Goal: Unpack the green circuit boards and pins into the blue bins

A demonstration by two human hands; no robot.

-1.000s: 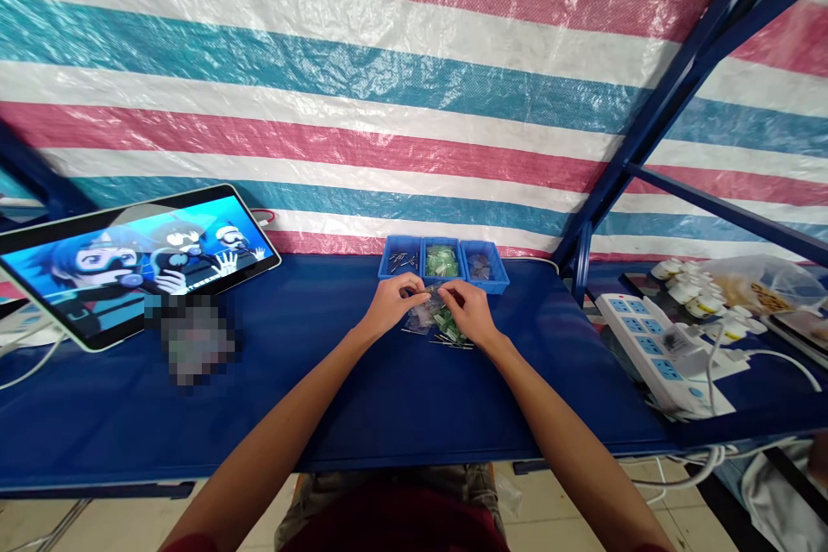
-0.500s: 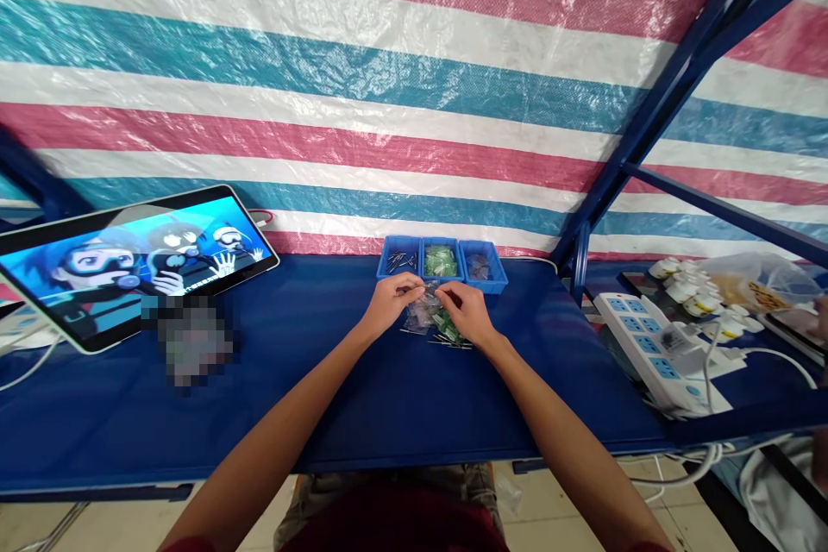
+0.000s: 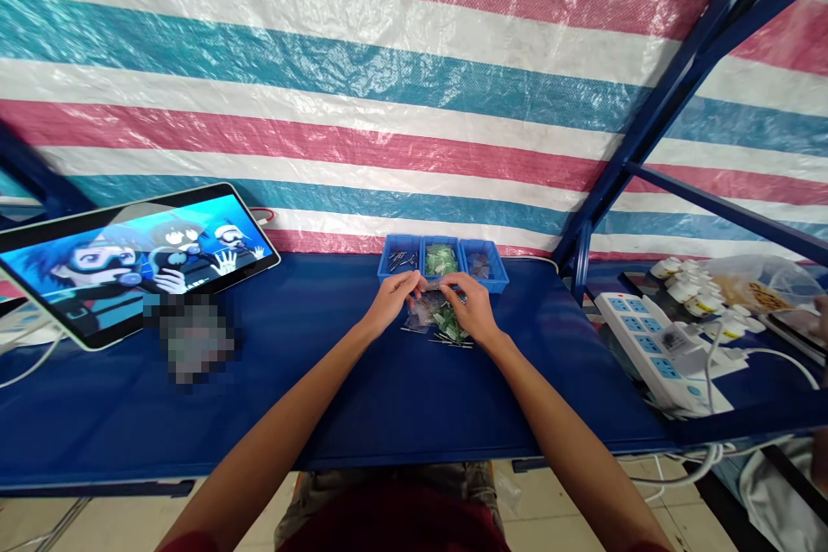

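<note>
My left hand [image 3: 392, 300] and my right hand [image 3: 471, 307] are pinched closed on a small clear plastic bag [image 3: 432, 283], stretched between their fingertips. Just below the hands, a pile of clear bags [image 3: 420, 316] lies on the blue table. Beside that pile are green packets [image 3: 448, 321] with thin metal rods [image 3: 453, 342] among them, partly covered by my right hand. Behind my fingers stand three joined blue bins [image 3: 499, 280]. Dark thin metal pieces [image 3: 402, 260] lie in the left one, green packets in the middle, clear bags [image 3: 477, 266] in the right.
A tablet [image 3: 139, 263] playing a cartoon leans at the left, near a blurred-out patch [image 3: 197, 341]. At the right are a white power strip [image 3: 643, 345] with cables, several white-capped bottles [image 3: 702, 297] and a blue metal frame [image 3: 653, 121]. A striped sheet [image 3: 323, 103] hangs behind.
The fingertips of my two hands have moved slightly apart, and the clear bag is now drawn out flatter between them. The bins and the pile have stayed where they were.
</note>
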